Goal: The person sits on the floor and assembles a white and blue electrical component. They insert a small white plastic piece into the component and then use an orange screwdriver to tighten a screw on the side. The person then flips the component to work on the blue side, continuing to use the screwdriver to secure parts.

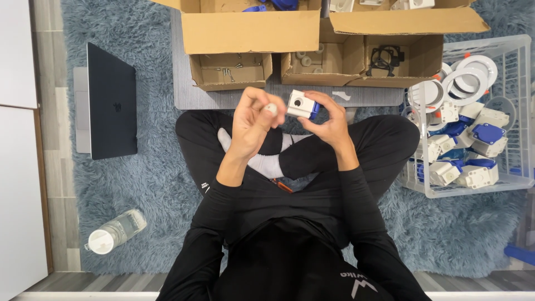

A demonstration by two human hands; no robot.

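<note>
Spreading under everything is a shaggy grey-blue rug [139, 178], on which a person in black clothes sits cross-legged, white socks showing at the crossed ankles. Along the rug's far edge lies a grey mat [223, 99] carrying open cardboard boxes [251, 33]; one small box holds loose screws [227, 71], another a black ring-shaped part [384, 58]. Near the rug's left edge rests a closed dark laptop [111, 100]. At the right edge stands a clear plastic basket [515, 67] piled with white-and-blue housings and white rings. By the near left corner of the rug a clear water bottle [114, 231] with a white cap lies on its side.

Above the lap, just in front of the mat's near edge, the right hand [331, 120] grasps a small white block-shaped housing [300, 103], fingers wrapped round its back. Its visible face is white with a dark round hole in the middle, and a blue part shows at its right side. The left hand [251, 122] is curled, pinching a small white round piece [271, 108] between thumb and fingertips, just beside the housing's left face; whether the two touch cannot be told.
</note>
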